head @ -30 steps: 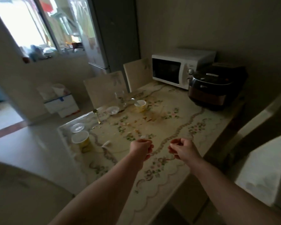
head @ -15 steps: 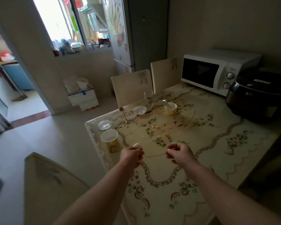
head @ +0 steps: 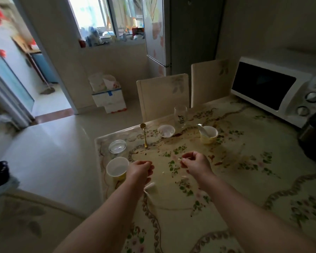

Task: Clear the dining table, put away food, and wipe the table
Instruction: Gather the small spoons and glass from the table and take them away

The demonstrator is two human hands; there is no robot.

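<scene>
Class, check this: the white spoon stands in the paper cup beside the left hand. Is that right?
No. The head view shows the white spoon standing in the far cup near the microwave; the paper cup beside the left hand holds no spoon.

head cam | worn high, faces forward-down | close over table [head: 244, 179] near edge | single view

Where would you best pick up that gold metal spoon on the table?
Pinch the gold metal spoon by its thin handle, coming from above: it lies flat on the floral table, bowl at the far end, handle end nearest the person.
</scene>
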